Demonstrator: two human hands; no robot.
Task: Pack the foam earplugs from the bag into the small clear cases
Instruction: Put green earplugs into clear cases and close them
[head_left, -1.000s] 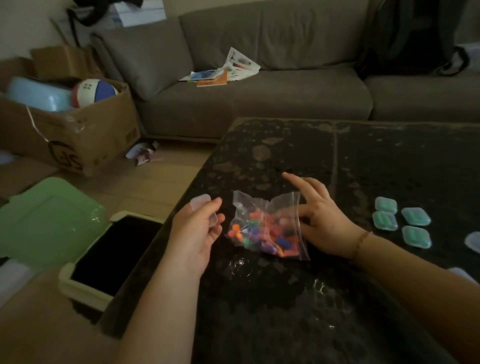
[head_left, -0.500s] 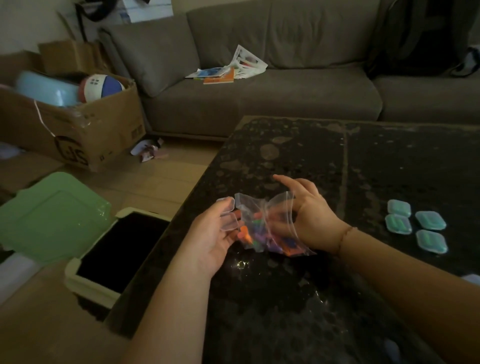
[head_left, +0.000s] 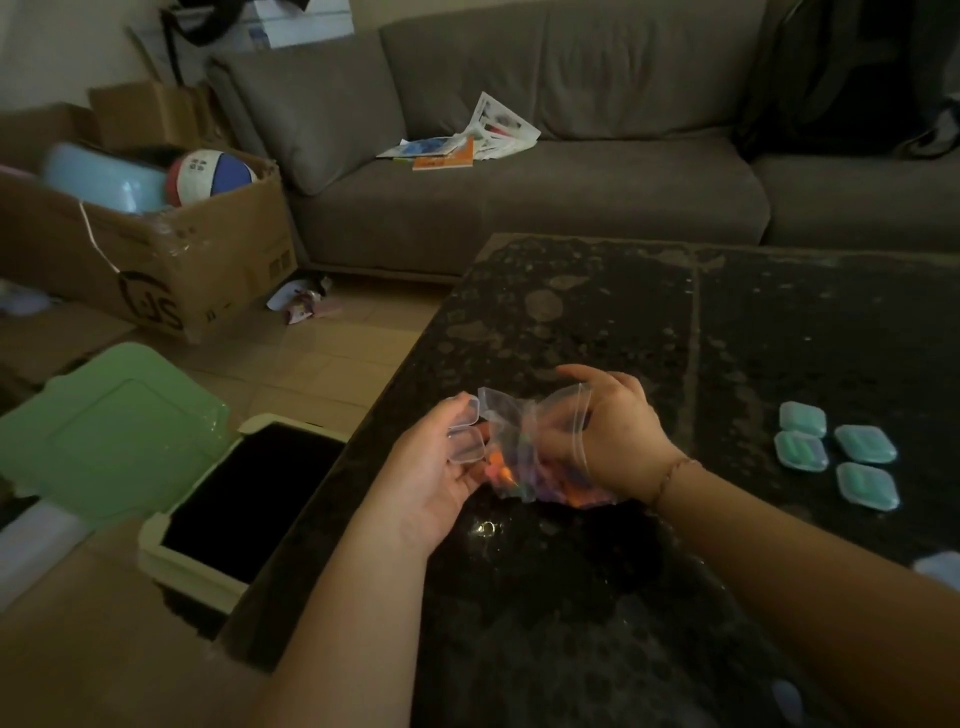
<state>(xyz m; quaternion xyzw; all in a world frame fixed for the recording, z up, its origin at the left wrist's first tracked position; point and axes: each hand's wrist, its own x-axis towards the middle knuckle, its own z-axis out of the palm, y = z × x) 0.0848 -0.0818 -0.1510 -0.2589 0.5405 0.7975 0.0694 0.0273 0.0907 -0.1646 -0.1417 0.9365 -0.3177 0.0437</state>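
Note:
A clear zip bag (head_left: 524, 447) of colourful foam earplugs sits on the dark stone table (head_left: 597, 322). My left hand (head_left: 436, 478) holds a small clear case (head_left: 465, 434), opened on its hinge, right against the bag's left side. My right hand (head_left: 608, 431) has its fingers pushed into the bag's mouth, and the fingertips are hidden by the plastic. Several closed cases (head_left: 836, 452) with green earplugs inside lie in a group on the table to the right.
The table's left edge runs just beside my left hand. On the floor below are an open cream box (head_left: 244, 504) and a green lid (head_left: 104, 436). A cardboard box (head_left: 156, 244) and a grey sofa (head_left: 519, 171) stand beyond. Another clear case (head_left: 937, 569) lies at the right edge.
My left hand brought the open case in from the left to the bag. My right hand moved from resting on the bag to reaching inside it, crumpling the plastic.

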